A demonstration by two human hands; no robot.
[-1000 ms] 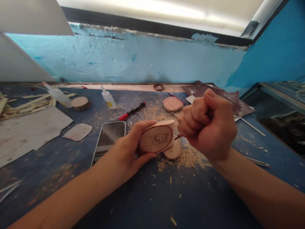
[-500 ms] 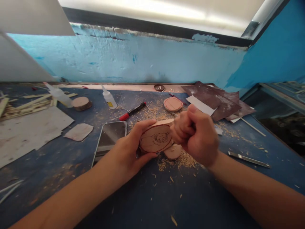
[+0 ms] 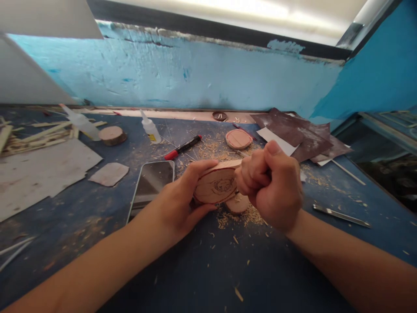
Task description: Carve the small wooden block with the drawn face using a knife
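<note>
My left hand [image 3: 182,191] grips a round wooden slice [image 3: 208,188] by its left side, thumb and fingers on opposite edges. A dark line drawing and a reddish ring mark the slice's face, which is tilted toward me. At its right edge my right hand [image 3: 272,184] is closed in a fist. Whatever the fist holds is hidden behind the fingers. Below the held slice, a smaller wood disc [image 3: 237,203] lies among wood shavings [image 3: 224,220] on the blue table.
A phone [image 3: 153,184], a red-and-black marker [image 3: 182,148] and a glue bottle [image 3: 150,128] lie or stand beyond my left hand. Another ringed wood slice [image 3: 239,139] is behind my right hand. Sandpaper sheets [image 3: 293,130] are back right; a slim metal blade [image 3: 342,216] lies right.
The view has shifted slightly, so the table things sit a little higher. Both hands keep their hold, and the wooden slice looks tipped a little flatter.
</note>
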